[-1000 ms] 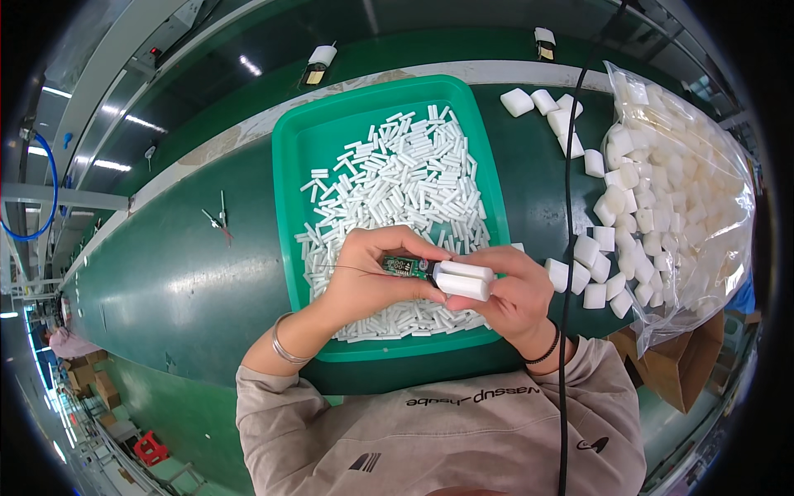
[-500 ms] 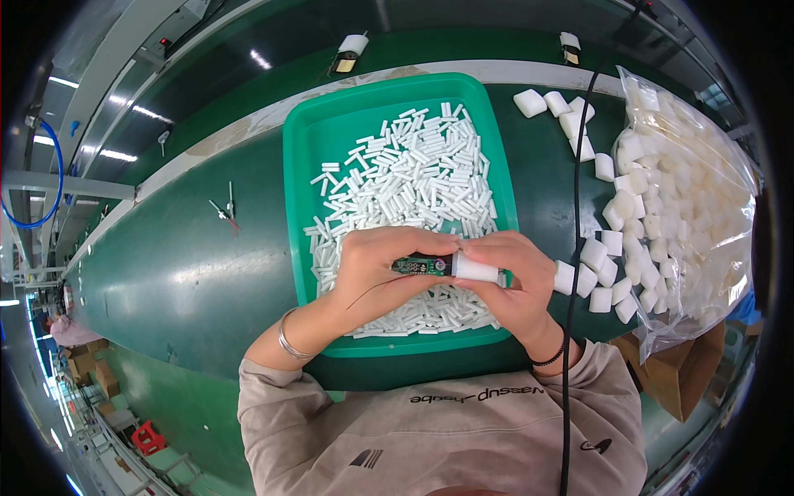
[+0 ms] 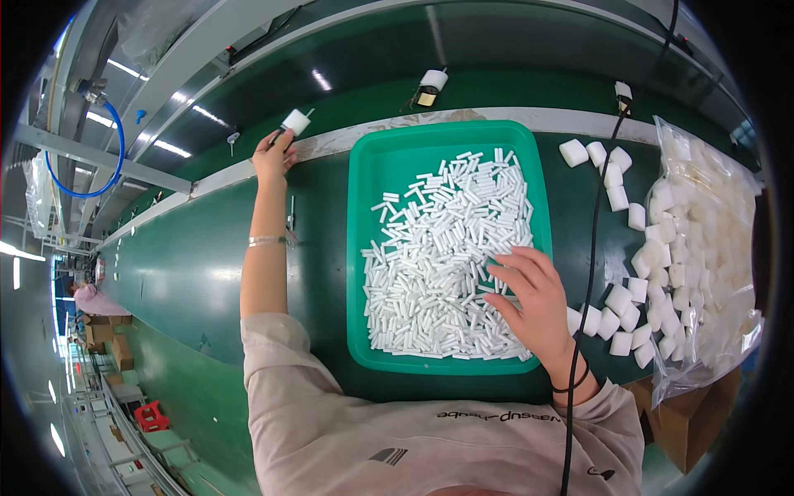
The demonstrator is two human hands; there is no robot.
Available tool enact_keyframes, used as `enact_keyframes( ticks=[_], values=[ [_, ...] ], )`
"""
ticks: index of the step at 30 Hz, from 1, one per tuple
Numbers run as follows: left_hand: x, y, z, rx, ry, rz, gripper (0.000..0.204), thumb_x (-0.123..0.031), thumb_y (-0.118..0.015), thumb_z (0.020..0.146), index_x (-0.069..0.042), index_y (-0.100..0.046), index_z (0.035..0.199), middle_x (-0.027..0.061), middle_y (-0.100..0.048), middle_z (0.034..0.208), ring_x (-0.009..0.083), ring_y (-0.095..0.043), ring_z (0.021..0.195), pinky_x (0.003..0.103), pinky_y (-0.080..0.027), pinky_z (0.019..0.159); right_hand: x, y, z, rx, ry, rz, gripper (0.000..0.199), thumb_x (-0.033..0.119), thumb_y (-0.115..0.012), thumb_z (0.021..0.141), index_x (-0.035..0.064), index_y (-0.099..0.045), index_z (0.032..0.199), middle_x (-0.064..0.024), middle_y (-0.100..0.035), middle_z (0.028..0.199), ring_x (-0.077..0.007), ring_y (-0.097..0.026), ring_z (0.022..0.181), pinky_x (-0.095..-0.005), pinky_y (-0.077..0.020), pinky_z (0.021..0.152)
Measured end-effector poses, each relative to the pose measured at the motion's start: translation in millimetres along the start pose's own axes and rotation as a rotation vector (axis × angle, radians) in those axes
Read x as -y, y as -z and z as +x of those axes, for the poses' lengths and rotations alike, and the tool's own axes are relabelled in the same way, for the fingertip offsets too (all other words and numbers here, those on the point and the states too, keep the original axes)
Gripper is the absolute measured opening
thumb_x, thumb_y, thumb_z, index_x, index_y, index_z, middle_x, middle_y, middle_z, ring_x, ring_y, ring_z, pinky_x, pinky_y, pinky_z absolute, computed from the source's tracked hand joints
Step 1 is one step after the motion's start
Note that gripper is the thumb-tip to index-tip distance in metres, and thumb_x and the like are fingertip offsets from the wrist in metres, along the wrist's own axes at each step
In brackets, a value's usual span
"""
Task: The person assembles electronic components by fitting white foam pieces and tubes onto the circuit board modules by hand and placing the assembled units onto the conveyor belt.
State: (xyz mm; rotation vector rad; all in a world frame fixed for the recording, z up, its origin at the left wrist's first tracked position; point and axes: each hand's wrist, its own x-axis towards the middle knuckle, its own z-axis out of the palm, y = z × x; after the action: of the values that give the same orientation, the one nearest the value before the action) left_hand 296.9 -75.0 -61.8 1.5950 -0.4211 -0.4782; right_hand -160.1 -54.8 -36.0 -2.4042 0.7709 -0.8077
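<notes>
1. Both hands were apart: the left hand [image 3: 277, 155] reached far out on the left, while the right hand [image 3: 529, 293] was near, above the right side of the tray.
2. Closed around a small device [image 3: 294, 127], the left hand gripped its dark lower part; a white block with a thin stem showed at its far end. The device was at the pale ledge [image 3: 579, 122] along the far edge of the table [image 3: 190, 273].
3. Fingers bent and spread, the right hand was open; whether its fingertips touched the white sticks [image 3: 447, 248] below could not be told.
4. Those sticks lay heaped at many angles in the green tray [image 3: 357, 273], thinning out toward its far left corner.
5. Left of the tray, near the left forearm, some thin tools [image 3: 291, 217] lay on the table.
6. Right of the tray, loose white blocks [image 3: 618, 299] lay beside a clear bag [image 3: 713, 198] full of more such blocks. A black cable [image 3: 590, 269] ran from far to near between tray and bag.
7. Beyond the ledge, two more devices sat on a green strip [image 3: 521, 93], one beyond the tray, the other farther right.
8. At far left hung a blue hose [image 3: 122, 157]; a red stool [image 3: 150, 417] stood on the floor at near left, and a cardboard box [image 3: 699, 426] stood at near right.
</notes>
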Motion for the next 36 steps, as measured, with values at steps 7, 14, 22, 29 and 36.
enact_keyframes(
  ticks=[7,14,22,29,36],
  values=[
    [12,34,61,-0.308,-0.253,0.631,0.073,-0.024,-0.067,0.071,-0.006,-0.027,0.129,0.0129,-0.049,0.114,0.0293,-0.055,0.09,0.038,-0.05,0.07,6,1,5,0.078,0.012,-0.091,0.037,0.017,-0.067,0.065,0.0047,-0.058,0.098,-0.0081,-0.055,0.103,-0.029,-0.049,0.098,-0.0394,-0.0385,0.082],
    [21,63,106,-0.483,-0.387,1.479,0.062,-0.048,-0.048,0.08,-0.017,-0.032,0.13,0.0156,-0.039,0.128,0.0343,-0.029,0.119,0.046,-0.03,0.093,7,-1,8,0.112,-0.007,-0.204,0.038,0.022,-0.065,0.066,0.0087,-0.058,0.1,-0.003,-0.052,0.087,-0.0214,-0.048,0.08,-0.0337,-0.0373,0.066],
    [16,68,154,-0.191,-0.155,1.387,0.036,-0.045,-0.035,0.086,-0.031,-0.044,0.118,0.0141,-0.052,0.116,0.0368,-0.036,0.116,0.049,-0.032,0.091,-3,-7,4,0.197,0.016,-0.169,0.018,0.014,-0.063,0.066,0.0093,-0.057,0.083,-0.0006,-0.05,0.077,-0.0177,-0.049,0.076,-0.0299,-0.0401,0.065],
    [-12,35,126,-0.343,-0.272,1.268,0.039,-0.017,-0.062,0.072,-0.013,-0.049,0.109,0.0103,-0.06,0.095,0.0312,-0.055,0.092,0.039,-0.045,0.073,-1,-3,8,0.246,-0.001,-0.175,0.016,0.013,-0.06,0.066,0.0084,-0.055,0.081,-0.0016,-0.049,0.079,-0.0176,-0.049,0.078,-0.029,-0.0395,0.064],
    [-39,36,85,-0.024,-0.141,-0.041,0.038,-0.011,-0.058,0.08,-0.003,-0.044,0.115,0.0077,-0.055,0.099,0.0211,-0.055,0.093,0.036,-0.045,0.076,1,-5,5,0.191,0.047,-0.188,0.017,0.012,-0.059,0.067,0.007,-0.052,0.082,-0.0041,-0.05,0.085,-0.0201,-0.048,0.083,-0.0306,-0.0395,0.069]
  ],
)
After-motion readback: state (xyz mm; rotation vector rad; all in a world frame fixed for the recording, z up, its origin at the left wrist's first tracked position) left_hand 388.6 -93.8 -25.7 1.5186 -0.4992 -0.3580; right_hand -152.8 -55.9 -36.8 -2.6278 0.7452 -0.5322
